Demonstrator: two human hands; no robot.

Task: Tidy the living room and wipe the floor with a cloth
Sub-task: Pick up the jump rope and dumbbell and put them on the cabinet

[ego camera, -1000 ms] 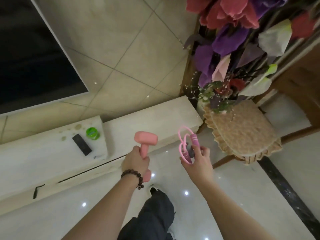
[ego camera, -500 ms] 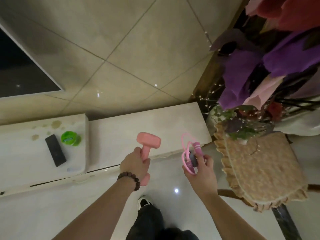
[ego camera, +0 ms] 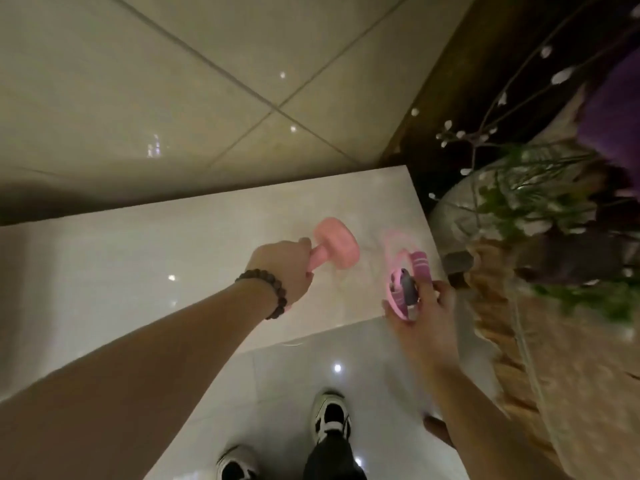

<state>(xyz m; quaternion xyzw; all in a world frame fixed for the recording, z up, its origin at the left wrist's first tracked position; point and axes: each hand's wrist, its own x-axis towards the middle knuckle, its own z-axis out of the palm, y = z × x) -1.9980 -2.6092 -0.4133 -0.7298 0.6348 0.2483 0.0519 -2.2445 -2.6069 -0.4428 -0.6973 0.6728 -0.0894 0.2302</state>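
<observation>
Gripping a pink dumbbell (ego camera: 335, 244) in left hand (ego camera: 281, 268), bunched skipping rope (ego camera: 403, 278) in right hand (ego camera: 420, 311), risking loose loops slipping free.

ledge (ego camera: 173, 258): bare top left of the hands | right: plant (ego camera: 540, 209) and woven seat (ego camera: 554, 341) crowd its end | wall (ego camera: 173, 98) behind

A pale marble ledge (ego camera: 145, 258) runs below tiled wall (ego camera: 180, 98), flowers (ego camera: 554, 188) beside it at right.
</observation>
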